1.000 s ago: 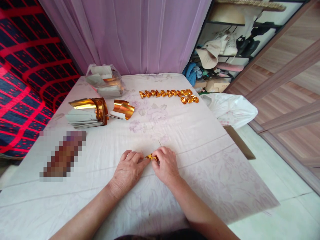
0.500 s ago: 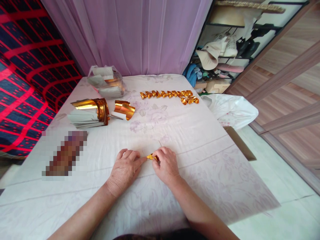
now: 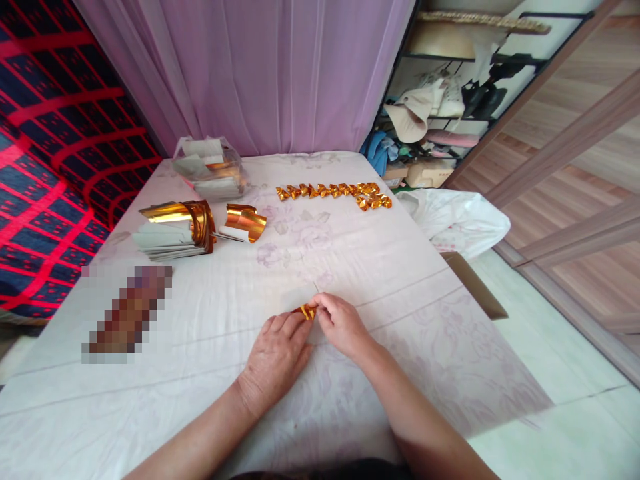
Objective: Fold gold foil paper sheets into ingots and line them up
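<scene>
A small piece of folded gold foil paper (image 3: 307, 311) lies on the cloth-covered table between my two hands. My left hand (image 3: 281, 347) comes from the left, its fingers close together and laid over the paper's near left part, holding it. At the other end my right hand (image 3: 341, 321) pinches the paper between thumb and bent fingers. A thin stick-like line (image 3: 316, 287) shows just beyond my right fingertips; what it is I cannot tell. Farther off, a row of folded gold foil pieces (image 3: 333, 191) runs across the table, with several more bunched at its right end.
Left of centre lie a stack of foil sheets (image 3: 175, 233) and a few curled sheets (image 3: 245, 223). Behind them sits a clear plastic bag of sheets (image 3: 210, 170). A blurred-out object (image 3: 129, 313) is at left. A white plastic bag (image 3: 457, 220) stands beyond the right edge.
My left hand has slid right and now covers the near left part of the foil paper. My right fingers have shifted to the paper's right end. The view has moved slightly.
</scene>
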The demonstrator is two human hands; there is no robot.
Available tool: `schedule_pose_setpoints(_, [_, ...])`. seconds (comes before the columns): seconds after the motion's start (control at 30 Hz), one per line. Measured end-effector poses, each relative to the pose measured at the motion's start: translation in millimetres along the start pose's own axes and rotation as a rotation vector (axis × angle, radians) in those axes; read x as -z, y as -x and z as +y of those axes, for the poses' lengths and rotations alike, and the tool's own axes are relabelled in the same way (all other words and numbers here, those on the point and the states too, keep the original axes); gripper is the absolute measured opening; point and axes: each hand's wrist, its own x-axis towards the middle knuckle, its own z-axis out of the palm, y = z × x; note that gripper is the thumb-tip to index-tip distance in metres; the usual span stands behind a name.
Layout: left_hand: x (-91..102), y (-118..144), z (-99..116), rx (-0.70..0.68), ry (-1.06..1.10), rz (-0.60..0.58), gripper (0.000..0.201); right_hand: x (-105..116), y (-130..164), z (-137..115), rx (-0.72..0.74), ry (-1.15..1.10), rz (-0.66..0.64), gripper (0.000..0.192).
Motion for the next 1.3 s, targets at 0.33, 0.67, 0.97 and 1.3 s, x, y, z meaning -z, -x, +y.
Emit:
schedule_pose_setpoints(0.33, [-3.9, -2.7, 1.0, -0.020, -0.066, -0.047, 0.037, 9.8, -5.3, 7.0, 0.117, 0.154, -0.035, 0.023])
schedule_pose_setpoints(0.67, [-3.2, -4.4, 3.0, -0.005, -0.116, -0.122, 0.036, 14.4, -15.5, 9.0, 0.070, 0.143, -0.060, 0.021])
schedule_pose_setpoints(0.97, [-3.8, -4.5, 3.0, -0.010, -0.107, -0.112, 0.033, 20.4, -27.8, 18.4, -0.027, 0.058, -0.061, 0.019])
schedule_pose_setpoints(1.3, [-8.2, -3.1, -3.4, -0.010, -0.075, -0.052, 0.032, 9.2, -19.4, 24.0, 0.002, 0.065, 0.109, 0.020])
